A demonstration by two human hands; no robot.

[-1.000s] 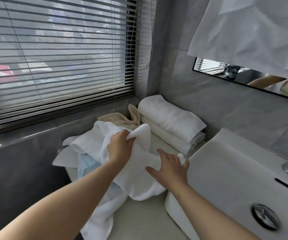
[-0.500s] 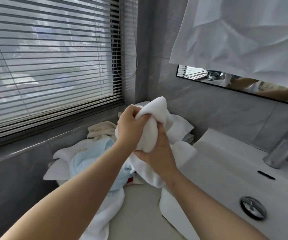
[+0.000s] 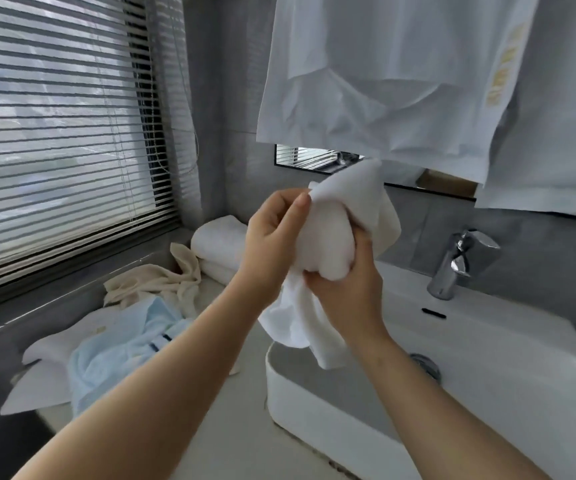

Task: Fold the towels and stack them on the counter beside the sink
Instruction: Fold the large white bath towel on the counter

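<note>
At the counter's left edge lies a flat white cloth (image 3: pixel 37 386), spread out and partly hanging over the edge. It is not folded. A crumpled light blue terry towel with a dark stripe (image 3: pixel 113 355) is heaped on it, toward the front of the pale stone counter (image 3: pixel 238 427). Behind that, near the back edge under the window ledge, a cream towel (image 3: pixel 155 282) sits in a loose twist. These three look like work not yet done.

In the back right corner of the counter, against the grey wall, is a stack of folded white towels (image 3: pixel 220 244). At least two are laid one on the other, and this is the finished part. The cream towel's raised end touches the stack's left side.

The left hand (image 3: pixel 272 237) is raised above the counter's right edge, its fingers curled round the upper part of a bunched white terry towel (image 3: pixel 331 244), thumb pressed along the top. The right hand (image 3: pixel 349 292) grips the same bundle from below, fingers dug into the cloth. The towel is in the air, clear of the counter. One corner stands up and its tail dangles over the left rim of the white ceramic sink (image 3: pixel 487 393).

Judging by this, the towel has to be shaken open and its corners found before any fold is made. So the task seems less than half done: two or so stacked, one in hand, three waiting.
</note>
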